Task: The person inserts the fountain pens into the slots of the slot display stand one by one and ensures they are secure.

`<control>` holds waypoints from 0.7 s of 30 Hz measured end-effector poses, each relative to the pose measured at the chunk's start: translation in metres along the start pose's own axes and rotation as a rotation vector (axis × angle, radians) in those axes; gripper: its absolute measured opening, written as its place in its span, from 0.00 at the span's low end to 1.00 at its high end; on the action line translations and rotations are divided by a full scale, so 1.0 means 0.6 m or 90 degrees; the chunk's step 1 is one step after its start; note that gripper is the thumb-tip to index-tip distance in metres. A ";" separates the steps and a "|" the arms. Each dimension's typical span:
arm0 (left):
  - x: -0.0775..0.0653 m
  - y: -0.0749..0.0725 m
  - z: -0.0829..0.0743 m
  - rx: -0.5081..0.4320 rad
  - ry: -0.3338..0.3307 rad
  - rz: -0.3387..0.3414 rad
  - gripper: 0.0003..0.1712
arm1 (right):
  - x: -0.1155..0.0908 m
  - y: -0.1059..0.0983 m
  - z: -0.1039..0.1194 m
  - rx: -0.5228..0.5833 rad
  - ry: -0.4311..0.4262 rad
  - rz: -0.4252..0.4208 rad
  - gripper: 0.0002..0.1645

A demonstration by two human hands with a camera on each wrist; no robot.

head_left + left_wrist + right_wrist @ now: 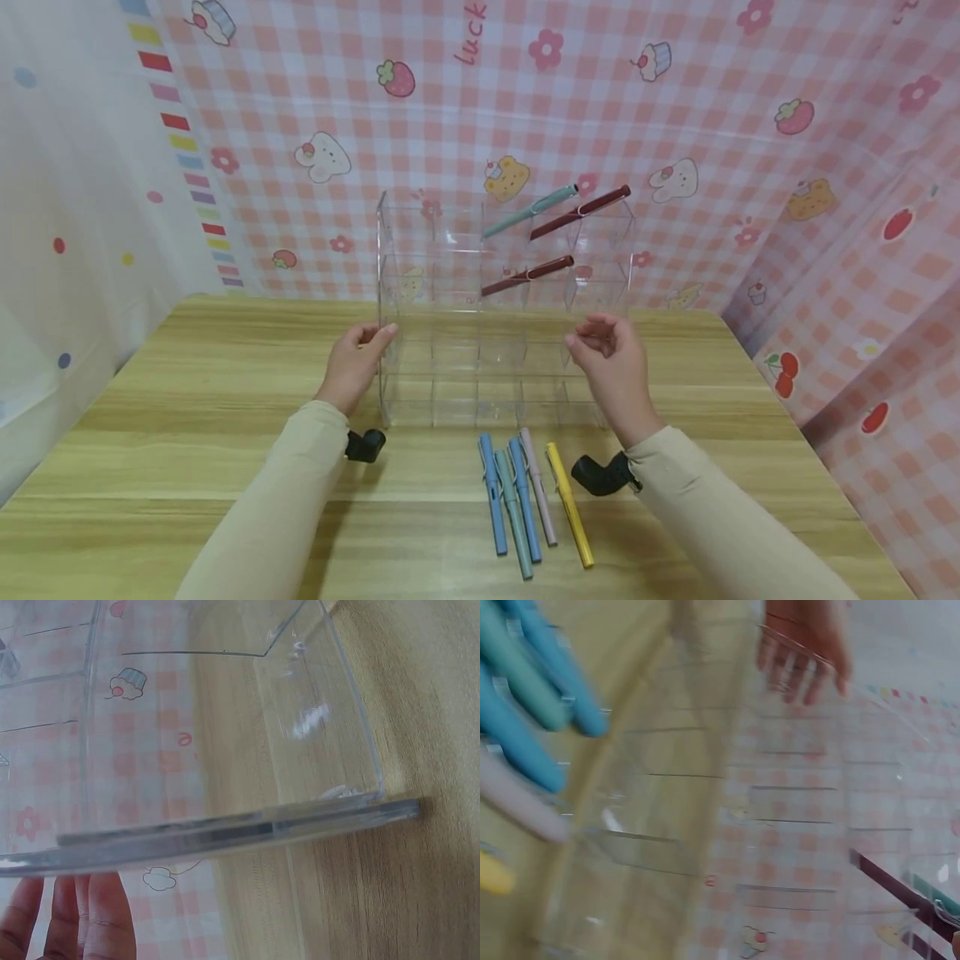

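Observation:
A clear plastic rack (456, 360) with square compartments stands upright on the table. My left hand (356, 363) touches its left side panel; in the left wrist view the fingers (109, 919) lie against the panel's outer face. My right hand (617, 367) is by the rack's right side, fingers loosely bent, with nothing visible between them. Two dark red pens (581, 213) (527, 276) and a teal pen (528, 212) stick out of upper compartments. Before the rack lie two blue pens (492, 494) (524, 500), another teal pen (513, 514), a pale pink pen (539, 487) and a yellow pen (570, 505).
Black wrist mounts (366, 446) (602, 475) sit under both sleeves. Behind the wooden table (150, 467) hangs a pink checked cloth (450, 125). A white dotted curtain (67, 208) hangs at the left. The right wrist view is blurred.

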State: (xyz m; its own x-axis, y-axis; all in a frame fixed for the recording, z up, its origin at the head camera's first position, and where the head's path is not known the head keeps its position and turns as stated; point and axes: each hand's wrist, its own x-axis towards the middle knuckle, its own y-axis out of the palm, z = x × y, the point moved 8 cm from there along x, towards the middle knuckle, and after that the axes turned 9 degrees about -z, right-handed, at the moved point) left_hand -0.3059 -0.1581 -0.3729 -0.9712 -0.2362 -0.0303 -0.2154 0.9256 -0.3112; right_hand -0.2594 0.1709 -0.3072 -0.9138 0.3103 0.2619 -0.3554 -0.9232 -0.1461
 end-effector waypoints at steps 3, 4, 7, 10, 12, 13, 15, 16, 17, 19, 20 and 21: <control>0.001 -0.001 0.000 0.002 0.001 -0.003 0.35 | -0.014 -0.001 -0.014 -0.039 0.011 0.027 0.21; 0.001 -0.001 0.001 0.004 0.001 -0.005 0.35 | -0.018 -0.002 -0.019 -0.050 0.015 0.036 0.21; 0.002 -0.002 0.001 0.007 0.003 -0.011 0.34 | -0.032 -0.001 -0.034 -0.084 0.034 0.061 0.20; 0.002 -0.002 0.001 0.009 0.005 -0.013 0.34 | -0.044 0.000 -0.049 -0.110 0.049 0.089 0.20; 0.002 -0.002 0.000 0.009 0.005 -0.013 0.34 | -0.051 -0.001 -0.060 -0.124 0.054 0.103 0.20; 0.002 -0.002 0.000 0.007 0.005 -0.013 0.34 | -0.054 -0.001 -0.064 -0.131 0.054 0.107 0.20; 0.002 -0.002 -0.001 0.003 0.003 -0.013 0.34 | -0.060 0.000 -0.075 -0.147 0.053 0.114 0.20; 0.002 -0.001 -0.001 0.003 0.002 -0.012 0.35 | -0.063 -0.001 -0.080 -0.157 0.053 0.118 0.20; 0.002 -0.001 -0.001 0.002 0.001 -0.012 0.35 | -0.066 0.000 -0.085 -0.164 0.049 0.122 0.19; 0.001 -0.001 -0.001 0.002 -0.001 -0.010 0.35 | -0.072 0.001 -0.093 -0.183 0.040 0.130 0.18; 0.001 0.000 -0.001 0.002 -0.002 -0.010 0.35 | -0.075 0.001 -0.098 -0.190 0.038 0.135 0.18; 0.001 0.000 -0.001 0.001 -0.003 -0.009 0.35 | -0.078 0.001 -0.101 -0.197 0.034 0.139 0.18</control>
State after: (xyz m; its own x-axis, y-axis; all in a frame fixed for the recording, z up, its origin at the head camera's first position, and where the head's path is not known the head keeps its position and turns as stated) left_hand -0.3066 -0.1581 -0.3725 -0.9676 -0.2506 -0.0303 -0.2289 0.9215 -0.3137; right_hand -0.2288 0.1697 -0.3771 -0.9807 0.1321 0.1443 -0.1858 -0.8598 -0.4757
